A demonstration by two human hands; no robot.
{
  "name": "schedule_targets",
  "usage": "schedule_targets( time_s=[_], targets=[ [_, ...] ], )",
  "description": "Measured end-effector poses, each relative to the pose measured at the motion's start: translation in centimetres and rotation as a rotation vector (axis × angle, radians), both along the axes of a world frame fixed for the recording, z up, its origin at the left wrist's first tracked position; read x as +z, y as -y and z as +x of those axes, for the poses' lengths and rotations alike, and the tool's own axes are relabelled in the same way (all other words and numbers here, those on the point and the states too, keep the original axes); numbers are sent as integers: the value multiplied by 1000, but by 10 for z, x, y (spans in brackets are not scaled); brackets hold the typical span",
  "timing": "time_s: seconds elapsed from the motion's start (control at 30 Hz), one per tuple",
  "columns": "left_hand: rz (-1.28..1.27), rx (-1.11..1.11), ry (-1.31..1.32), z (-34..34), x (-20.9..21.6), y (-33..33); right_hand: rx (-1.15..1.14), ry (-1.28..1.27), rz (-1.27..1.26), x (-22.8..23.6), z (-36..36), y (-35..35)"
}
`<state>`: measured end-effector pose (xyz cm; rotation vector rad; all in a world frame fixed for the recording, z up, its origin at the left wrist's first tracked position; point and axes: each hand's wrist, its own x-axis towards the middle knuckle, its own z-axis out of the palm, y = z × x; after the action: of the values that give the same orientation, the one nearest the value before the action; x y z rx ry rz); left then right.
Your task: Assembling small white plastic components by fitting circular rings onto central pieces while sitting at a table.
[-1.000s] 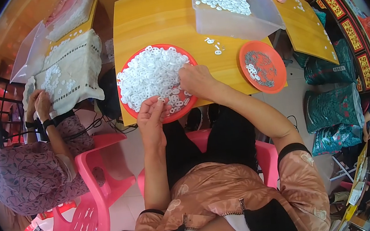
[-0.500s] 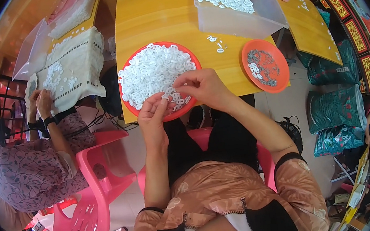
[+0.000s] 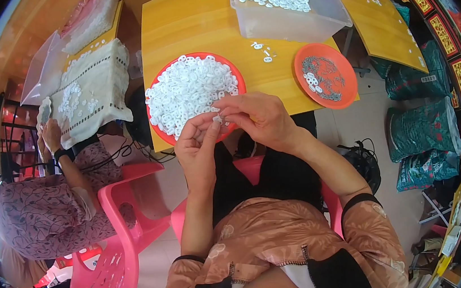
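A round red basin (image 3: 242,80) heaped with small white plastic pieces (image 3: 190,89), oval with holes, stands at the table's front edge. Over its near rim my left hand (image 3: 199,142) pinches one small white plastic piece (image 3: 217,119) between thumb and fingers. My right hand (image 3: 256,115) meets it from the right, its thumb and fingertips closed at the same piece. Whether the right fingertips also hold something tiny is too small to tell. To the right lies an orange plate (image 3: 299,62) with thin grey metal parts (image 3: 328,79) and several white pieces on it.
A clear plastic bin (image 3: 285,27) with white pieces stands at the back of the yellow table (image 3: 182,18). Loose pieces (image 3: 267,59) lie in front of it. At left, another person (image 3: 50,210) works at a cloth-covered table (image 3: 94,97) beside a pink chair (image 3: 108,271). Green sacks (image 3: 422,128) stand at right.
My hands have drawn closer together and slightly back toward me, fingertips now meeting at the white piece. The view has shifted slightly. The other person's hands have moved a little.
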<state>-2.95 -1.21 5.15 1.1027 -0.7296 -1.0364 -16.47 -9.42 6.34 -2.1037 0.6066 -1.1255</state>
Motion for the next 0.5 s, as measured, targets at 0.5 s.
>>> schedule_targets(
  time_s=[0.5],
  targets=[
    [46, 9, 59, -3, -2, -6, -20, -1, -127, -8, -7, -7]
  ],
)
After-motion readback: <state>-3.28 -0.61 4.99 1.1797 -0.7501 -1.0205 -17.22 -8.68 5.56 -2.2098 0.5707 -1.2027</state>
